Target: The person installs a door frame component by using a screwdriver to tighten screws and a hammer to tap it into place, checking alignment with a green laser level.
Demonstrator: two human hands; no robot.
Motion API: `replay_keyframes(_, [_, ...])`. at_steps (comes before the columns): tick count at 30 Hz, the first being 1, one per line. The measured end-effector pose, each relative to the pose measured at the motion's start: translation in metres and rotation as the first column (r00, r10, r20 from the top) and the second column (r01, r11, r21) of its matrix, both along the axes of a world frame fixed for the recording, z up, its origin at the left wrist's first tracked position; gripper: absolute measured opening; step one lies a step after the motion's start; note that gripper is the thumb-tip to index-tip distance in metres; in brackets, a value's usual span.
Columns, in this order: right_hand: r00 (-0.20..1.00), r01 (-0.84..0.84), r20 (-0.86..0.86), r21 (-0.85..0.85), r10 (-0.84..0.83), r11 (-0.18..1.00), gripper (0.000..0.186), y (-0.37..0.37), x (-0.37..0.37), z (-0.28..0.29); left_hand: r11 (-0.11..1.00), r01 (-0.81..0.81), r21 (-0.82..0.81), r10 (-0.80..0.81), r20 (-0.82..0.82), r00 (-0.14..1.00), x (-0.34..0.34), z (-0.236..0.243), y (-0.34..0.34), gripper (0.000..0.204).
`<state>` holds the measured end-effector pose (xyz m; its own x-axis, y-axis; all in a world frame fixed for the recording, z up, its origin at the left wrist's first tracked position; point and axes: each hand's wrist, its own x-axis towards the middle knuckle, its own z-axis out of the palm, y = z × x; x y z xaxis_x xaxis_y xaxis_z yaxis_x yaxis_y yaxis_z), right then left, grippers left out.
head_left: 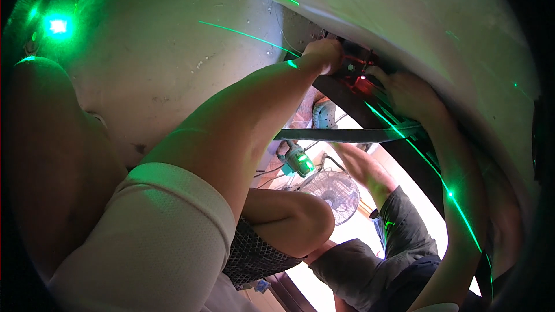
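Observation:
Near the top centre, a dark metal fitting [354, 65] with a small red glow sits in an opening of a pale curved shell [133, 69]. My left hand [324, 54] reaches to the fitting's left side with fingers curled, their tips out of sight. My right hand [404, 89] is at its right side, fingers bent against it; what they grip cannot be made out. A dark strap or bar [338, 134] crosses the opening below my hands.
Through the opening show a metal fan [338, 190], a green laser device [299, 160] with cables, a perforated shoe [325, 115], and other people's legs [295, 219] and grey shorts [404, 225]. Green laser lines cross the shell; a bright green light [59, 25] glows at upper left.

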<state>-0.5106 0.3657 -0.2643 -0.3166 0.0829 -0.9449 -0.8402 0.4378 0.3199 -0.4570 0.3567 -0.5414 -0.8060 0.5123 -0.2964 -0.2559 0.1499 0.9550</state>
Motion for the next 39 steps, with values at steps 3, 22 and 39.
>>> replay_keyframes(3, [1.000, -0.016, 0.015, 0.046, 0.015, 0.999, 0.051, 0.001, -0.001, -0.003, 0.999, 0.034, 0.025, -0.034, 0.011, 0.999, -0.002, -0.002, 0.000, 0.030])
replay_keyframes(22, [1.000, -0.025, -0.002, -0.036, 0.025, 0.999, 0.048, 0.003, -0.001, -0.003, 1.000, 0.008, 0.020, -0.005, -0.122, 0.993, -0.002, -0.006, 0.006, 0.020])
replay_keyframes(39, [0.980, -0.197, -0.034, -0.270, 0.195, 0.942, 0.050, 0.033, -0.003, -0.007, 0.994, 0.097, 0.047, -0.094, -0.067, 0.993, -0.009, -0.010, 0.006, 0.022])
